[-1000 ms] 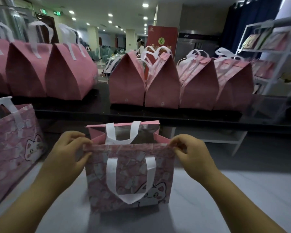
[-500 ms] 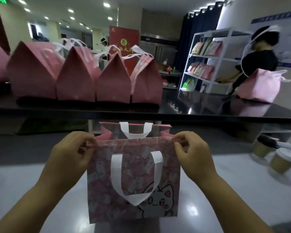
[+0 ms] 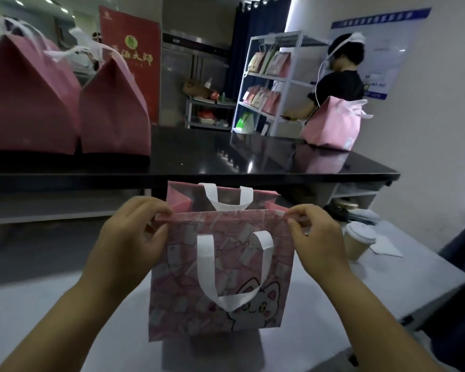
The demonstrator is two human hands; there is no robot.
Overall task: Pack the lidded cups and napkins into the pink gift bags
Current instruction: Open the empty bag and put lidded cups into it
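Hands hold firm: left hand (image 3: 129, 237) and right hand (image 3: 317, 237) still pinch the top corners of the pink gift bag (image 3: 218, 277), upright and open-mouthed on the tabletop (image 3: 387, 285). View swings right; a lidded cup (image 3: 359, 241) appears at 3 o'clock, so loading looks next.

Single head-worn wide-angle view: faces forward and slightly downward over the pale counter (image 3: 387, 280), close to the left hand (image 3: 130, 237), right hand (image 3: 320, 237) and pink gift bag (image 3: 220, 264); shelf rack (image 3: 266, 75) far behind.
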